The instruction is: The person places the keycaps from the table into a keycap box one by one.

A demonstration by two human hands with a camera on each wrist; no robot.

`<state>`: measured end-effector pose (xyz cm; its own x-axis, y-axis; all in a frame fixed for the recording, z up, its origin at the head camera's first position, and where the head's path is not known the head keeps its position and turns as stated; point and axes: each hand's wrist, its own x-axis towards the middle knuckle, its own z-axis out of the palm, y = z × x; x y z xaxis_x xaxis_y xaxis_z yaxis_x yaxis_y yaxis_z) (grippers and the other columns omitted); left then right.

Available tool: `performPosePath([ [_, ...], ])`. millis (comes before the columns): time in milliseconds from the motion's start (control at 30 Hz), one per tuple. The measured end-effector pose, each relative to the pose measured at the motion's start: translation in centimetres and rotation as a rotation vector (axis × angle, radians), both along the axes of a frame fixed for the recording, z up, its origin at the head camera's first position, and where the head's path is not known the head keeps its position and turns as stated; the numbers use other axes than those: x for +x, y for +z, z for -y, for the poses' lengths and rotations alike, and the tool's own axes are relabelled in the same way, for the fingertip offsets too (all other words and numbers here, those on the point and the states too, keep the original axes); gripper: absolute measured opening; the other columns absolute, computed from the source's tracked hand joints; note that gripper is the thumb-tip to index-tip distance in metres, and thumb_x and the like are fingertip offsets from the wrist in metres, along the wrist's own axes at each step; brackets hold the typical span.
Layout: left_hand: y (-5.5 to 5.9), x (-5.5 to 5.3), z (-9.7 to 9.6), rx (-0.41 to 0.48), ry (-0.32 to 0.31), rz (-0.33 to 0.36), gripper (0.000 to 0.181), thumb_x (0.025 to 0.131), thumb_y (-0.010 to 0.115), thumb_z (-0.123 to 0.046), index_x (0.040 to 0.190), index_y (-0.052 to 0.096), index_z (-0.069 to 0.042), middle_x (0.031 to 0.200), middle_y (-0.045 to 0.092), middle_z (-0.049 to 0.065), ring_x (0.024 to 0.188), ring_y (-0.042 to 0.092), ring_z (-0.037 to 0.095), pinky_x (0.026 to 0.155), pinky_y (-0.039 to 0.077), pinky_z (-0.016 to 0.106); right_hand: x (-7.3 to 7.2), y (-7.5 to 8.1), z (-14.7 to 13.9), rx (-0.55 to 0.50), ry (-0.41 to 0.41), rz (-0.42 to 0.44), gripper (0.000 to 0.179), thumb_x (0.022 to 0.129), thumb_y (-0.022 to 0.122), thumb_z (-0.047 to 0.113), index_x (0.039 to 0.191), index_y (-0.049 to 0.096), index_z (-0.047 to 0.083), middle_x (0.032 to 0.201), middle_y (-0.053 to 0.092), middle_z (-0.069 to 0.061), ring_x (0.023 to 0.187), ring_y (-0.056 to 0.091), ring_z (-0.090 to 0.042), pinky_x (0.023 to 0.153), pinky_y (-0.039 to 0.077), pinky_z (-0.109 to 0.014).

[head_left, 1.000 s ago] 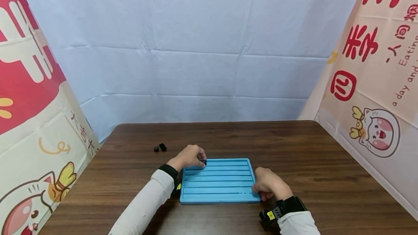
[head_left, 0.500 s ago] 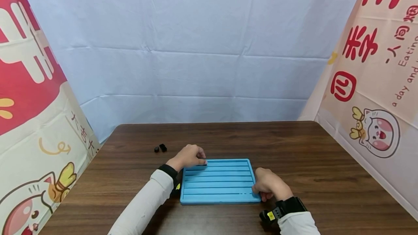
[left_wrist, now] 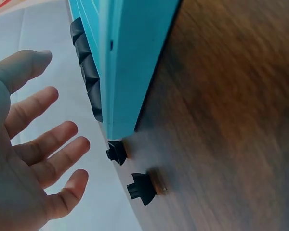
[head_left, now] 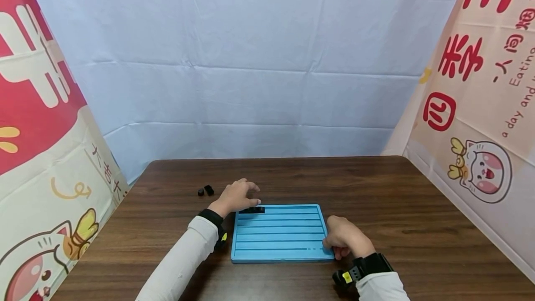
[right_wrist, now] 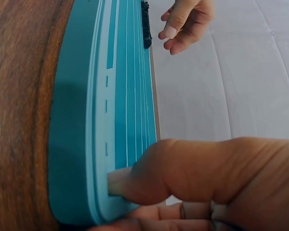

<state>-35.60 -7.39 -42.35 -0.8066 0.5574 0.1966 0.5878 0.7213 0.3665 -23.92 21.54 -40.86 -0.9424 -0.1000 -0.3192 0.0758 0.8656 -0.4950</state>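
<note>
A light blue ridged tray [head_left: 280,230] lies flat on the table. In its far left slot sits a short row of black keycap-like pieces [head_left: 253,210], seen side-on as a black row [left_wrist: 88,72] in the left wrist view. My left hand [head_left: 234,197] hovers by that row, fingers spread, holding nothing. At the tray's near right corner my right hand [head_left: 348,236] grips the edge, its thumb [right_wrist: 135,185] on the rim and the other fingers curled at the outer side. Two loose black pieces, one small piece [head_left: 201,192] and one larger piece [head_left: 209,190], lie beyond the tray's left side.
The dark wooden table [head_left: 376,189] has rounded far corners. A pale cloth [head_left: 251,59] hangs behind it, with printed cloths at the left [head_left: 37,129] and right [head_left: 480,106]. Both wrists wear black straps with cameras.
My left hand has let go of the black piece at the tray's far left slot and drawn back left and up, uncovering the row. My right hand stays at the corner.
</note>
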Motion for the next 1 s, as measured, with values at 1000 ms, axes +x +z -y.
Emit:
performPosePath([
  [1000, -1.1, -1.6, 4.5, 0.034, 0.178, 0.014, 0.021, 0.087, 0.066, -0.013, 0.108, 0.068, -0.010, 0.103, 0.056, 0.007, 0.094, 0.056, 0.026, 0.078, 0.043, 0.051, 0.0, 0.1, 0.0, -0.006, -0.014, 0.002, 0.017, 0.077, 0.064, -0.001, 0.062, 0.057, 0.000, 0.044, 0.054, -0.007, 0.037, 0.051, -0.014, 0.037, 0.040, -0.023],
])
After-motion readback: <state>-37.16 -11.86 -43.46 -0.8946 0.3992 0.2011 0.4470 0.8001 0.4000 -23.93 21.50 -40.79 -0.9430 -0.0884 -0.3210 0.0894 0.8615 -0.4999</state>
